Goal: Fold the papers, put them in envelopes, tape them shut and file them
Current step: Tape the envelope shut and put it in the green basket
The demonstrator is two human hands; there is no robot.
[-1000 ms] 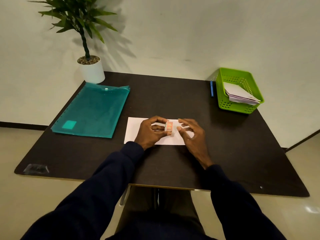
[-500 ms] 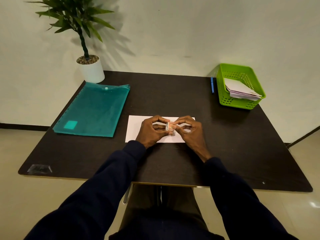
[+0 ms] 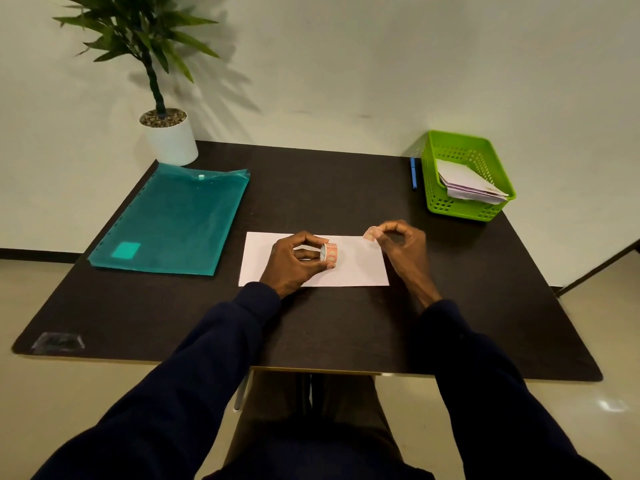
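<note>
Envelope (image 3: 356, 268) first: we have it flat and white on the dark table (image 3: 329, 188), lying lengthwise just in front of us, and both hands work over it. Our left hand (image 3: 294, 261) sits over the envelope's left half, thumb and fingertips closed around a small orange patterned tape roll (image 3: 329, 253), which stands on edge above the paper. Our right hand (image 3: 403, 245) is raised at about two o'clock from the roll, over the envelope's far right corner. Its thumb and forefinger pinch a short pale piece of tape (image 3: 370, 233), the other fingers curled loosely behind. We cannot tell whether that piece is torn free or joined to the roll by a thin strip.

At ten o'clock from the envelope lies the teal plastic folder (image 3: 169, 220), flat, its snap button at the far edge, well apart from our hands. Beyond it, at eleven o'clock on the table's far corner, stands a potted plant (image 3: 169, 133) in a white pot. At one o'clock, near the far right edge, sits the green basket (image 3: 436, 192) holding a small stack of white papers (image 3: 464, 183), tilted against its wall. A blue pen (image 3: 413, 173) lies just beside the basket's left side. Dark blue sleeves (image 3: 221, 348) cover both our forearms to the wrist.
</note>
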